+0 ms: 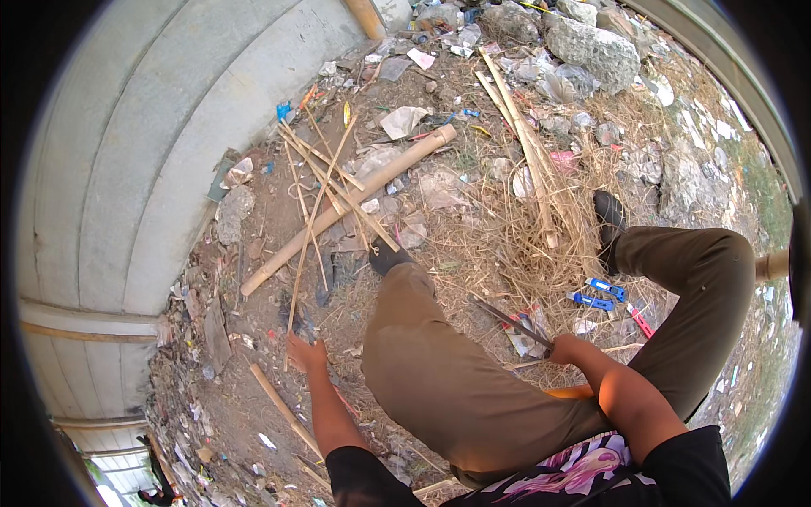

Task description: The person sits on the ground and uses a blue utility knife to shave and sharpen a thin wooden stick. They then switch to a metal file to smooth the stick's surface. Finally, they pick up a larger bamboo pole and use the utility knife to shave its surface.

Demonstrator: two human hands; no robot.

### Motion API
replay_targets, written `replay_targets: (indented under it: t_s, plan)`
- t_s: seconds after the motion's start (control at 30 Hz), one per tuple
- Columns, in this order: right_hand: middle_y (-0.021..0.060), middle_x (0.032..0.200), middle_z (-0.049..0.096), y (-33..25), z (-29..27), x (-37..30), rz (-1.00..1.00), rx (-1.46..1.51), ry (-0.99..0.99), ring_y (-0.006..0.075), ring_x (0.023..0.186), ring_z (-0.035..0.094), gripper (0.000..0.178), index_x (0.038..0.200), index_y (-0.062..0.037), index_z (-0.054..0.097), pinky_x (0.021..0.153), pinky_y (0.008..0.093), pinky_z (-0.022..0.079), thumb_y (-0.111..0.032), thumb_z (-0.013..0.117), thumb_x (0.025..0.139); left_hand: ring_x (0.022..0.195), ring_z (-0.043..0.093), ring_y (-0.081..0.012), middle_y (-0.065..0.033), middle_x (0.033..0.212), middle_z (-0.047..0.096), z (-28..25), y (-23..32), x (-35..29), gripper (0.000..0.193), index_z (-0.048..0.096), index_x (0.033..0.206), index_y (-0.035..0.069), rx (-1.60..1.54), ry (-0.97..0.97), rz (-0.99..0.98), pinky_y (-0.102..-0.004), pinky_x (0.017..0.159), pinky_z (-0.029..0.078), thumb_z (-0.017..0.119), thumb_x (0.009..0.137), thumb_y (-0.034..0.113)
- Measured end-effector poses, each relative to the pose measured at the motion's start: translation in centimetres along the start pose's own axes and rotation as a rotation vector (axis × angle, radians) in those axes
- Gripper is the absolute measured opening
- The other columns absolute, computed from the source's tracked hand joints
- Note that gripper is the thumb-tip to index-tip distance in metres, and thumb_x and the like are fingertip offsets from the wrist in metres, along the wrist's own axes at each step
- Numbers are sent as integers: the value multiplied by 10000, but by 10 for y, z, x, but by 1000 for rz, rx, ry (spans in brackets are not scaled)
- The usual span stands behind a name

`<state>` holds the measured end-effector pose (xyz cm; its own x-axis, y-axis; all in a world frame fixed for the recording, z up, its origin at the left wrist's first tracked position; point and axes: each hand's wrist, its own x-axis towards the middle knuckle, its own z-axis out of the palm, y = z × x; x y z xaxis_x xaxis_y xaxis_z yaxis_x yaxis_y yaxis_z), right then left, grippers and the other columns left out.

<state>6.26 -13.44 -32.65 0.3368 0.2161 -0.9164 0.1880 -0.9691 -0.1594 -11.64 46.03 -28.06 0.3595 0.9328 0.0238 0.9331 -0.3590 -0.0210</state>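
My left hand (306,351) is closed around the lower end of a long thin bamboo strip (313,217). That strip slants up and away, crossing a thick bamboo pole (338,209) on the ground. Several other bamboo strips (325,177) lie criss-crossed over the same pole. By my right knee, my right hand (572,349) grips the handle of a large knife (510,321). Its long dark blade points left and away, apart from the strip. My left foot (389,256) rests beside the pole.
Split bamboo lengths (528,139) lie beyond a heap of shavings (549,245). Two blue utility knives (599,293) and a red one (639,321) lie near my right leg. Rocks (594,52) and litter cover the far ground. A concrete wall (194,110) runs along the left.
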Motion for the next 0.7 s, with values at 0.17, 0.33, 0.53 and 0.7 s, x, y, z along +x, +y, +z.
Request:
replay_targets:
  t_s: [0.17,0.33,0.53,0.7]
  plan:
    - [204,1040,714,-1,-4,-12,30,91,-11,342,1000,691,373,1117,-58,718,865,438,545,-260,636,815,1463,273,-318,-132,1564,325,-27,36,56,874,337,1493,126,34,14,75,-572,1145,258,786,758,273]
    - [220,1015,712,6,7,2,-8,71,-12,350,983,691,382,1139,-52,694,851,440,542,-250,636,817,1427,351,-320,-146,1462,480,-6,32,98,872,346,1499,116,-64,-224,170,-597,1122,251,789,767,284]
    - [206,1022,713,6,8,5,14,106,-7,356,989,686,378,1121,-49,700,850,441,540,-261,643,813,1359,422,-330,-144,1418,522,44,45,79,863,339,1503,119,-125,-248,132,-586,1105,251,772,780,302]
    - [210,1030,710,1,3,-2,13,68,4,359,990,685,394,1137,-46,690,851,444,541,-268,642,815,1389,381,-321,-135,1468,454,25,59,84,877,319,1507,139,39,52,64,-587,1104,255,772,766,263]
